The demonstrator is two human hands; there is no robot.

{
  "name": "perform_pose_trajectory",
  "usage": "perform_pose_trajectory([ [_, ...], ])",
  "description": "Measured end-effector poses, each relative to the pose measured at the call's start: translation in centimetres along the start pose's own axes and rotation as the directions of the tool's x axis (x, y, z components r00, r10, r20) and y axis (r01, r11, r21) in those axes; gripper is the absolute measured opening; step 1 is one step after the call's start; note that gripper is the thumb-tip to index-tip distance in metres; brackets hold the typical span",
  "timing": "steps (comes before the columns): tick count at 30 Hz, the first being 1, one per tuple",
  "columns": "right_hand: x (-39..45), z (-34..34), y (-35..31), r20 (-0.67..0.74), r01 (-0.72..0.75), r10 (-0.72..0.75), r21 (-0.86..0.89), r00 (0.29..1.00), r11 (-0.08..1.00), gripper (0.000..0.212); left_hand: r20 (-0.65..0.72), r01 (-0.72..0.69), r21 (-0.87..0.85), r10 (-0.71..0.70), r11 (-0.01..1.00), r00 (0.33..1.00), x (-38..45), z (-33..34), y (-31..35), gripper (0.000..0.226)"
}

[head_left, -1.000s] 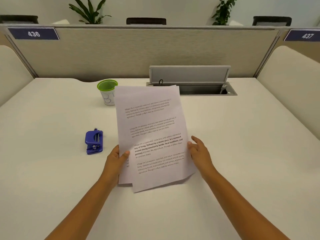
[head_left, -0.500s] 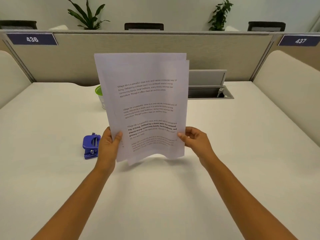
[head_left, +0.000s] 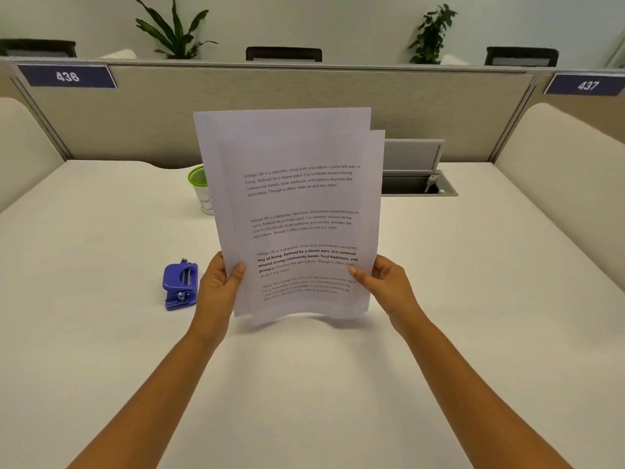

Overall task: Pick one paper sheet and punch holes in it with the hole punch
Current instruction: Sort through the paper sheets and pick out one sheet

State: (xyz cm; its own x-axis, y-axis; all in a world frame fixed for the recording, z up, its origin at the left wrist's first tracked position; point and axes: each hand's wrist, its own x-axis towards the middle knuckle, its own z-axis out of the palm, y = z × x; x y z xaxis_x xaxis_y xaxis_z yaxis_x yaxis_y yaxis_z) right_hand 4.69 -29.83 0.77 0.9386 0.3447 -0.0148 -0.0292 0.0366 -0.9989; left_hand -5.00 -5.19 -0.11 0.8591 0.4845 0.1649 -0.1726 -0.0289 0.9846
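- Head view: paper sheets (head_left: 294,211) raised off the table (head_left: 101,333) and held nearly upright, against lying slanted low over the table a second ago; little changed from half a second ago, only a rear sheet now sticking out further at 2 o'clock.
- White table, with a blue hole punch (head_left: 181,286) lying at 9 o'clock from the sheets, just beside the left hand (head_left: 216,289) but apart from it.
- At 11 o'clock, a white cup with a green rim (head_left: 199,187), partly hidden behind the sheets.
- At 2 o'clock, an open cable hatch (head_left: 419,184) sunk in the table, lid tipped up.
- Beyond, a beige partition (head_left: 135,123) with number plates 436 (head_left: 67,76) and 437 (head_left: 587,85); above it two potted plants (head_left: 176,28) and dark chair backs (head_left: 284,54).
- Left hand gripping the stack's left edge low down, thumb (head_left: 236,274) laid on the printed face, fingers curled behind.
- Right hand (head_left: 389,286) pinching the right edge at like height, thumb in front, fingers curled at the back.
- Several sheets fanned, bottom edges bowed and clear of the table; printed paragraphs facing the camera.
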Motion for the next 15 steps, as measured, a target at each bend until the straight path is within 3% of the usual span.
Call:
perform_pose_trajectory([
  [7, -0.2, 0.9, -0.8, -0.007, 0.138, -0.138, -0.023, 0.99, 0.99, 0.026, -0.067, -0.041, -0.01, 0.04, 0.999, 0.997, 0.5, 0.2, 1.4, 0.028],
  [15, -0.8, 1.9, -0.8, 0.021, 0.196, -0.195, -0.123, 0.981, 0.973, 0.027, -0.038, -0.027, -0.026, 0.026, 0.999, 0.999, -0.1, 1.6, 1.5, 0.03],
])
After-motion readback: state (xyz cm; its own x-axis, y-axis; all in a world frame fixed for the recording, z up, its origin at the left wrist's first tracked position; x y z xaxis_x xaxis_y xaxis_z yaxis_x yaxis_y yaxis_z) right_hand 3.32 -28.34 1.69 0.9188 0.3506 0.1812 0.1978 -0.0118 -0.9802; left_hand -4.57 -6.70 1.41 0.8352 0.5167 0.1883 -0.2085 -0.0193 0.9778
